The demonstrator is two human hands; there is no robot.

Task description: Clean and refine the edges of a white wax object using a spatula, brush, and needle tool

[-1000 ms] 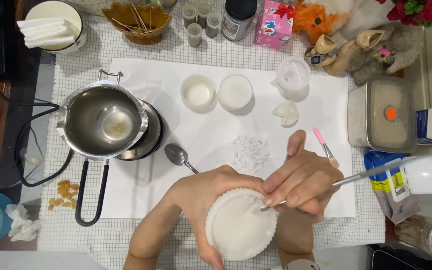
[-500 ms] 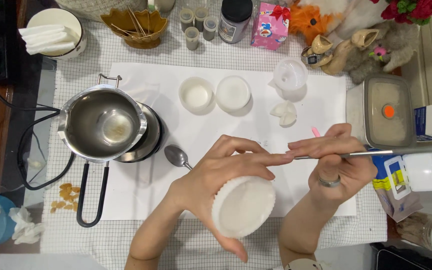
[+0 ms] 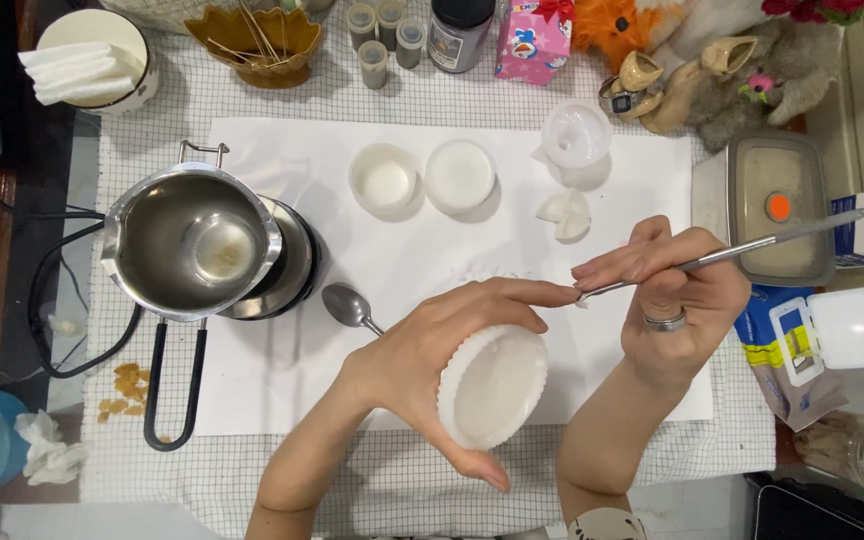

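So our left hand (image 3: 422, 365) is cupped around a white fluted mould (image 3: 492, 385), tilted on its side above the white paper sheet (image 3: 282, 390), fingers wrapped over its rim and the forefinger stretched out toward the other hand. Our right hand (image 3: 667, 295) is pinched shut on a thin metal tool (image 3: 752, 245), whose tip sits right at that left fingertip (there's a ring on that hand too). The tool's long handle runs off to the right over a grey lidded box (image 3: 777, 205) with an orange dot. Just beside the right wrist lies a blue and yellow packet (image 3: 767, 335) with a white flip-top bottle (image 3: 837, 330) on it. Up top there's a pink carton (image 3: 534, 40). Left of the hands are a spoon (image 3: 350, 306) and a steel pouring pot (image 3: 192, 245).
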